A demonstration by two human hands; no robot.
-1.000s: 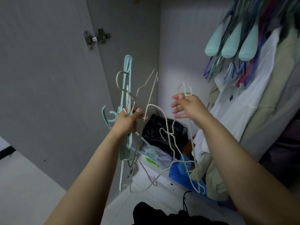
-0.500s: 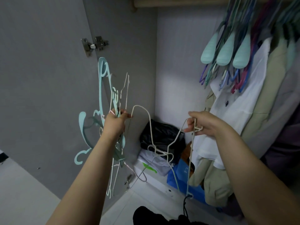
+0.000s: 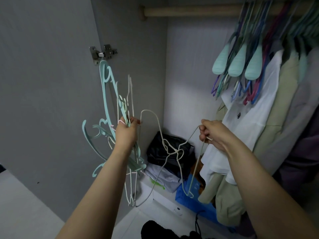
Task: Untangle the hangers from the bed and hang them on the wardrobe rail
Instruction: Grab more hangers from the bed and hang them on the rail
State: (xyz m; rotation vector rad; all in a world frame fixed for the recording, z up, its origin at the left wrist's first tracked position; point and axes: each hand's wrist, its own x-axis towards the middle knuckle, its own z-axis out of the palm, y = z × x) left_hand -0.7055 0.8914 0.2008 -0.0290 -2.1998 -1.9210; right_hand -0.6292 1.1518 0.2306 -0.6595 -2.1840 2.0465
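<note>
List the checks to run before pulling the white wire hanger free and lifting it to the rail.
1. Left hand grips the hanger bundle: ok.
2. Right hand holds the white wire hanger: ok.
3. That hanger free of the others: not ok, snagged at the knot.
4. Bare stretch of rail: ok.
5. Which hook is caught: cannot tell.

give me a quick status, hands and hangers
Left hand grips the hanger bunch. Right hand pinches one wire hanger, still snagged mid-span. Rail bare on the left side.
</note>
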